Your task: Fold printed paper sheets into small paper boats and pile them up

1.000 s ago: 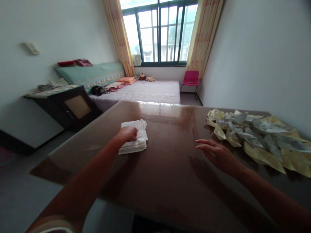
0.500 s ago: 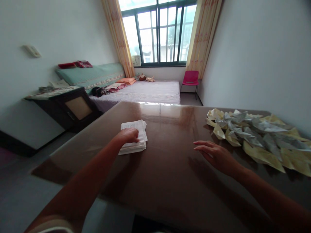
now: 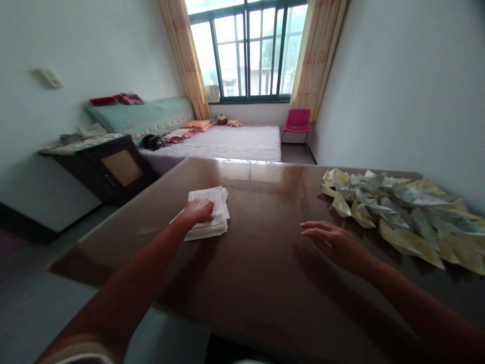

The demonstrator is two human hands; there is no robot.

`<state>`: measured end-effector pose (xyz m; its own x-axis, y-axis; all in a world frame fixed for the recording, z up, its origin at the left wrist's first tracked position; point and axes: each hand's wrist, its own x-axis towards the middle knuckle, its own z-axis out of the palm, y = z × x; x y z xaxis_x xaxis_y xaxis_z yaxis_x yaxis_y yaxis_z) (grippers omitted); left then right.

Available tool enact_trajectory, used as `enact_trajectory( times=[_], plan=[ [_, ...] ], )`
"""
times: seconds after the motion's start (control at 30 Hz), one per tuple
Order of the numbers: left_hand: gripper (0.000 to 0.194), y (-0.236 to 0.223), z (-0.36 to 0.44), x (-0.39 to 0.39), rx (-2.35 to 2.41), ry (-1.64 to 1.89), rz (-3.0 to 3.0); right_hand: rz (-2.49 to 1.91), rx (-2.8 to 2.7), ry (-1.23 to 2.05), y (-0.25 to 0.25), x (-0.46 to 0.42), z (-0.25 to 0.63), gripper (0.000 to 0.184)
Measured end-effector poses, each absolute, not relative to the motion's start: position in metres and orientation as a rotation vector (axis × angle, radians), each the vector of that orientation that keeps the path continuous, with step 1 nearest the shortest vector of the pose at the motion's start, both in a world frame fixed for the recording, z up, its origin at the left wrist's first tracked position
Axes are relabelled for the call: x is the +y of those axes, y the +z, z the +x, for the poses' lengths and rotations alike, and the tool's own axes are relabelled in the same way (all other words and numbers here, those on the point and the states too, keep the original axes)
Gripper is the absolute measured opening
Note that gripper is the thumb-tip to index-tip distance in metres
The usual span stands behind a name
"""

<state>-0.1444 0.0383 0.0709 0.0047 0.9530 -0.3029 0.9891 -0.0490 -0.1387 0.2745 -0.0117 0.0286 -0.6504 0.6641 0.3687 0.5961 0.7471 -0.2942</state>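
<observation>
My left hand rests on a stack of white printed paper sheets near the left side of the glossy brown table; its fingers are curled over the top sheet, whose near-left corner looks slightly raised. My right hand hovers flat just above the table's middle right, fingers stretched out and holding nothing. To the right of it lies a heap of several folded paper shapes, yellow and grey.
Beyond the table stand a bed with clothes on it, a dark cabinet at the left, a pink chair under the window and curtains. A white wall runs along the right.
My left hand has shifted slightly on the paper stack and a sheet's corner shows beside the wrist. My right hand has drifted a little to the left.
</observation>
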Motion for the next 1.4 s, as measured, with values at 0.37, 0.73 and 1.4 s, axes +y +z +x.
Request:
enact_trajectory(
  times=[0.37,0.73,1.4],
  plan=[
    [0.039,0.073,-0.161,0.04,1.894,-0.482,2.183,-0.897,-2.478,0.29,0.025,-0.01,0.267,0.027],
    [0.028,0.073,-0.159,0.05,1.903,-0.545,2.124,-0.889,-2.521,0.348,0.024,-0.01,0.267,0.028],
    [0.025,0.068,-0.167,0.04,1.968,-0.416,2.15,-0.878,-2.551,0.405,0.022,-0.012,0.269,0.029]
  ],
)
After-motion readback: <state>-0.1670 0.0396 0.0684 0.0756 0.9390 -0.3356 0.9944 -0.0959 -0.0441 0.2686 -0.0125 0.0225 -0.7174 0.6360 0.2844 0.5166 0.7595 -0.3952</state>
